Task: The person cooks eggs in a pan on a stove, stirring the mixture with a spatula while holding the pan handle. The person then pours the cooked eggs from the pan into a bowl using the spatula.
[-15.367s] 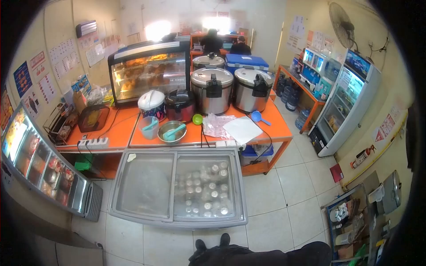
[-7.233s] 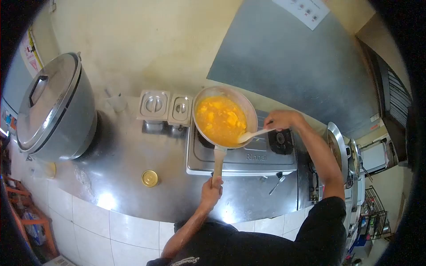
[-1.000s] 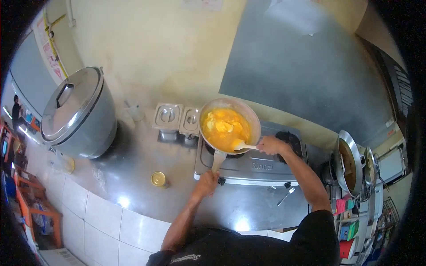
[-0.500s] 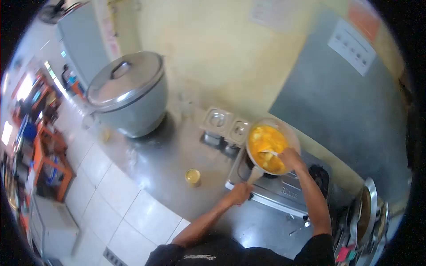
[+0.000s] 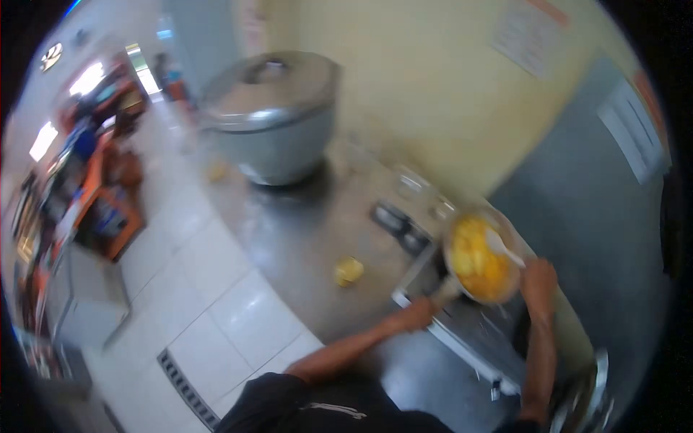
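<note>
My left hand [image 5: 414,315] is wrapped round the pale handle [image 5: 448,290] of a frying pan [image 5: 514,235] on the stove. Yellow-orange food, which looks like egg, [image 5: 471,252] covers the pan's bottom. In my right hand [image 5: 539,287], at the pan's right side, is a white spoon or spatula [image 5: 497,242]; blur hides its exact shape. Its head lies over the right part of the food, with the handle crossing the rim.
A gas stove [image 5: 469,333] sits under the pan. A small yellow-topped cup [image 5: 349,271] stands on the steel counter [image 5: 310,289]. Farther back is a large lidded pot [image 5: 289,141]. Metal containers [image 5: 411,184] line the wall, and pans [image 5: 588,400] lean at lower right.
My right hand has drawn the white utensil from the middle of the food toward the pan's right rim. The whole view has shifted and blurred. My left hand keeps the handle.
</note>
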`<control>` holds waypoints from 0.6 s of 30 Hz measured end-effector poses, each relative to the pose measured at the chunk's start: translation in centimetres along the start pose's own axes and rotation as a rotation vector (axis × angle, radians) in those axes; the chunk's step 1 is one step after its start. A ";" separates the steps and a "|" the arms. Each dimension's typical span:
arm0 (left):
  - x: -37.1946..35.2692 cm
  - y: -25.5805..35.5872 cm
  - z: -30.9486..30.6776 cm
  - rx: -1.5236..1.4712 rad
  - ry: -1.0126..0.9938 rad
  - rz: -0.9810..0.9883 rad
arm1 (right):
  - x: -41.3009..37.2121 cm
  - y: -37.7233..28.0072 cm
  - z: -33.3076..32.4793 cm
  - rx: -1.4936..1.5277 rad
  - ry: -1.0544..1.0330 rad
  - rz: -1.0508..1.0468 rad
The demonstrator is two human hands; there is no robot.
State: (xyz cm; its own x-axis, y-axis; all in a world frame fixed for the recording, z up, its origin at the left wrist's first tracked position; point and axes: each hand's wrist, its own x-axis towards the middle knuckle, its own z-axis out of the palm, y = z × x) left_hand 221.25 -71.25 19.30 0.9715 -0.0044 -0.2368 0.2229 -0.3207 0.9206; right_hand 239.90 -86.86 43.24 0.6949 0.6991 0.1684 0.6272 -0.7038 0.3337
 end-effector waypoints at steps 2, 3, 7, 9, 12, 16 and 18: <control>-1.3 2.3 -0.8 -0.008 -0.007 -0.024 | -0.9 0.9 -1.8 -0.014 -0.167 0.235; -2.5 4.3 -1.9 0.011 -0.001 -0.035 | -1.4 1.4 -2.4 -0.020 -0.143 0.184; -4.2 7.2 -3.0 -0.043 0.040 -0.185 | -1.5 2.1 -0.9 -0.003 -0.354 0.289; -4.2 7.6 -3.1 -0.053 0.096 -0.150 | -1.8 2.3 0.2 0.004 -0.421 0.327; -4.1 7.2 -3.2 0.004 0.094 -0.208 | -3.5 2.3 1.6 0.230 -0.568 0.375; -4.0 7.3 -3.6 0.018 0.120 -0.086 | -5.1 2.8 4.7 0.330 -0.517 0.483; -3.8 8.3 -4.0 -0.017 0.070 -0.130 | -5.2 3.1 5.4 0.380 -0.506 0.539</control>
State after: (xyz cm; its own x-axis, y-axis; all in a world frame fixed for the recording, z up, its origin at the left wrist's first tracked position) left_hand 219.68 -70.14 29.05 0.9374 0.1021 -0.3329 0.3481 -0.2985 0.8887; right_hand 240.18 -93.35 38.41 0.9514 0.1767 -0.2520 0.1762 -0.9840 -0.0248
